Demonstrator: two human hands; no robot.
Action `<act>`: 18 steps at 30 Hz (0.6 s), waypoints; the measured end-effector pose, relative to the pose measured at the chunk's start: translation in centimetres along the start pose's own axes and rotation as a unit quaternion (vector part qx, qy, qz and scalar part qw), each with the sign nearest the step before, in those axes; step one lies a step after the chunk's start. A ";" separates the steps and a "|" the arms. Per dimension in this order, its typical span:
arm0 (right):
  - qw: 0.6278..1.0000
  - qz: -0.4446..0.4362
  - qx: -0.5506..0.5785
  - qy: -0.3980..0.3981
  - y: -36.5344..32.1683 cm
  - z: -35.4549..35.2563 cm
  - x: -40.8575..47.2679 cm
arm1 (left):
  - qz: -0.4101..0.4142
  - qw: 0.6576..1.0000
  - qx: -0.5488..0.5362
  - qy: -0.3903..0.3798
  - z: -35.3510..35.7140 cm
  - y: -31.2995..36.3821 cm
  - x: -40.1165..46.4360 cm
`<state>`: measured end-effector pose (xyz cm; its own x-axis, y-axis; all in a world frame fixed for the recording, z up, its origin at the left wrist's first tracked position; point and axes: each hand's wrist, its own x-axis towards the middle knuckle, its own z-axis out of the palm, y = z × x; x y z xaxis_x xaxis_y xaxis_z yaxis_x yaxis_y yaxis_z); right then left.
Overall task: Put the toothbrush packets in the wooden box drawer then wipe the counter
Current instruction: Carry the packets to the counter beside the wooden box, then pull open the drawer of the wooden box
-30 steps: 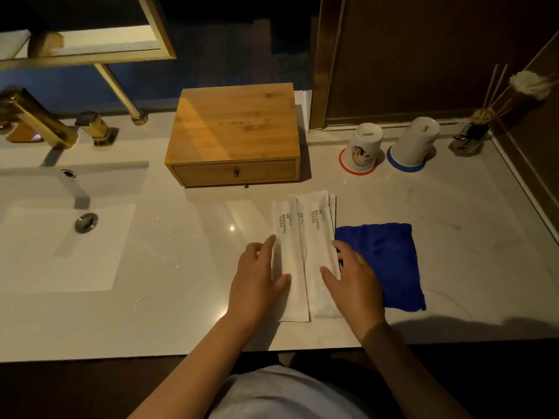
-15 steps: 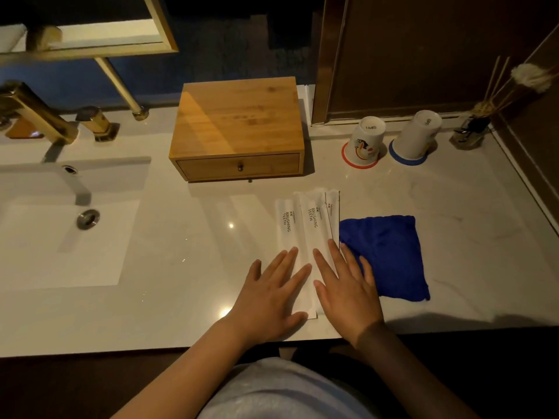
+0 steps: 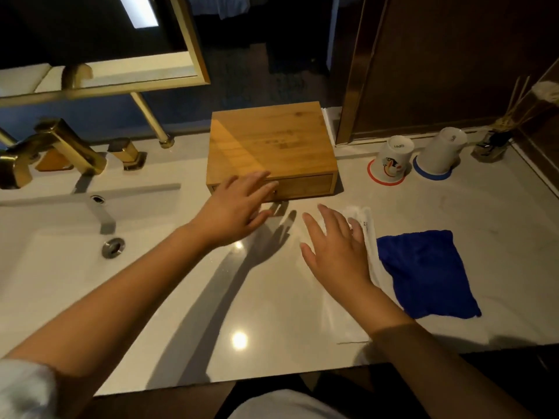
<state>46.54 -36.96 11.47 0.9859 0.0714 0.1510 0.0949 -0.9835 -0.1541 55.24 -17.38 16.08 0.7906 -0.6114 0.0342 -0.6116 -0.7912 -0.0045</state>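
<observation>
The wooden box (image 3: 269,140) stands at the back of the white counter (image 3: 211,297), its drawer front (image 3: 305,185) shut. My left hand (image 3: 236,207) is stretched out with fingers spread, its fingertips at the drawer front and covering the knob. White toothbrush packets (image 3: 367,225) lie flat on the counter in front of the box, mostly hidden under my right hand (image 3: 335,249), which rests open on them. A blue cloth (image 3: 423,270) lies flat just right of the packets.
A sink basin (image 3: 60,261) with gold taps (image 3: 57,146) fills the left side. Two upturned cups (image 3: 393,160) stand on red and blue coasters at the back right, beside a reed diffuser (image 3: 493,143). A gold-framed mirror (image 3: 99,83) hangs behind.
My left hand left the packets and reached forward to the drawer front. My right hand slid further up over the packets. The view moved closer and tilted left.
</observation>
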 end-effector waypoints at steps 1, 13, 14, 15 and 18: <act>1.000 0.011 -0.012 0.008 -0.9 0.2 1.1 | -0.005 1.000 0.007 -0.005 -0.5 -1.8 1.1; 0.992 0.110 -0.017 0.058 -6.9 4.6 7.8 | 0.050 0.994 -0.046 -0.080 2.0 -10.0 9.3; 0.991 0.123 -0.007 0.057 -7.0 4.9 8.1 | 0.047 0.995 -0.054 -0.072 2.3 -10.1 9.5; 0.988 0.141 0.008 0.056 -7.2 5.0 8.4 | 0.043 0.995 -0.060 -0.061 2.6 -10.2 9.7; 0.965 0.225 0.115 0.063 -7.7 5.3 9.5 | 0.042 0.997 -0.063 -0.032 3.1 -10.4 10.0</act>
<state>55.89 -27.79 8.88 0.9111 -0.3902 0.1330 -0.2978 -0.8460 -0.4423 69.57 -15.30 13.37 0.7345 -0.6781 -0.0258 -0.6710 -0.7314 0.1219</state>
